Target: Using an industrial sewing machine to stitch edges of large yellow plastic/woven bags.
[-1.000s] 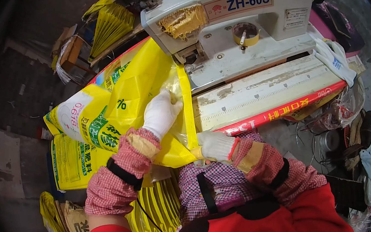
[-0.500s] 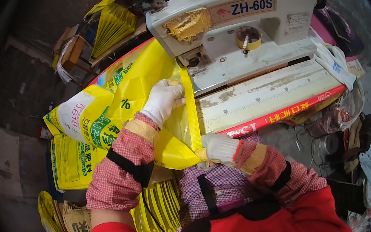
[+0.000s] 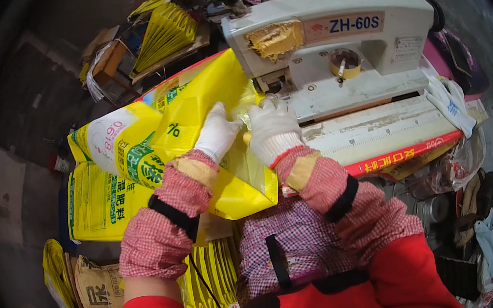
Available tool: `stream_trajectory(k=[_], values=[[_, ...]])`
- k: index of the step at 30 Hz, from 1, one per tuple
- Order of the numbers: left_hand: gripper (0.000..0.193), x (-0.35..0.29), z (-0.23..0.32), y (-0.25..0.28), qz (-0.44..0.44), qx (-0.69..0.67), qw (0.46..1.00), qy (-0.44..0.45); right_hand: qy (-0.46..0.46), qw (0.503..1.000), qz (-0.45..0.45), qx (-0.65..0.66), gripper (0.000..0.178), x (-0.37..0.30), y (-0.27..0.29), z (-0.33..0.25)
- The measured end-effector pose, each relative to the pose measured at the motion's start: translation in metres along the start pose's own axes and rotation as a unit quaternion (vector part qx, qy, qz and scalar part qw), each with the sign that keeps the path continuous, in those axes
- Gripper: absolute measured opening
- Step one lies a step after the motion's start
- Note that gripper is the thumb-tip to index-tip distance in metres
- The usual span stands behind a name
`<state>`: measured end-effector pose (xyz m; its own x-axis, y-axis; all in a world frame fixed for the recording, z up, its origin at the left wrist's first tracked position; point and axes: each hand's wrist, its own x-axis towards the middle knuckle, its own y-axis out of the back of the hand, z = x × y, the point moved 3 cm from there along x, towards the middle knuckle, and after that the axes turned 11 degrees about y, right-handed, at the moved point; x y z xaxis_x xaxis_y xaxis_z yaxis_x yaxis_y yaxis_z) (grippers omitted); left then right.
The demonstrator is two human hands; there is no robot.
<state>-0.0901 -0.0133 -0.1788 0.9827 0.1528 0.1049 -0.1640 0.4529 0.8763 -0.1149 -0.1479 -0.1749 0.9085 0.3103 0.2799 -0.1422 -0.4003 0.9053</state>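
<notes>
A large yellow printed woven bag (image 3: 241,185) lies across the worktable, its open edge running up to the needle end of a grey industrial sewing machine (image 3: 327,11). My left hand (image 3: 217,133), in a white knit glove, is closed on the bag near that edge, thumb toward the right. Right beside it, my gloved right hand (image 3: 274,125) grips the edge with curled fingers just below the machine's head. Part of the fingertips is hidden by the gloves and the folded bag. A clear inner liner shows between the hands.
A scaled white plate (image 3: 379,131) with a red printed front strip extends to the right, with a loose white glove (image 3: 449,103) on its end. Tape (image 3: 346,62) sits on the machine bed. Folded yellow bags (image 3: 210,281) stand by my lap; more (image 3: 167,37) are at the back.
My right hand has moved from the bag's near corner up along its edge to beside my left hand. The left has shifted slightly away from the edge. The view has shifted a little.
</notes>
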Motion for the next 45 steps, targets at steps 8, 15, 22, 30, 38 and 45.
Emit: stream_trajectory(k=[8,15,22,30,38,45], values=[[0.015,0.044,-0.067,-0.052,0.008,-0.339,0.904,0.262,0.089,0.987,-0.114,-0.075,0.023,0.038,-0.017,0.013],[0.027,0.090,-0.128,-0.107,0.060,-0.347,0.919,0.177,0.052,0.974,-0.210,-0.065,0.031,0.033,-0.009,0.022],[0.033,0.097,-0.129,-0.091,-0.071,-0.176,0.973,0.132,0.135,0.984,-0.110,-0.042,0.035,0.034,0.008,0.002],[0.046,0.013,-0.015,-0.011,-0.059,-0.045,0.962,0.263,0.099,0.962,-0.228,-0.111,0.025,0.046,0.001,0.009],[0.027,0.006,-0.014,-0.002,-0.013,0.040,0.997,-0.065,-0.087,0.967,-0.179,0.161,0.043,-0.028,-0.004,0.032],[0.030,-0.044,-0.003,-0.002,-0.080,0.242,0.895,-0.367,-0.124,0.709,-0.223,0.657,0.030,-0.059,-0.056,0.027]])
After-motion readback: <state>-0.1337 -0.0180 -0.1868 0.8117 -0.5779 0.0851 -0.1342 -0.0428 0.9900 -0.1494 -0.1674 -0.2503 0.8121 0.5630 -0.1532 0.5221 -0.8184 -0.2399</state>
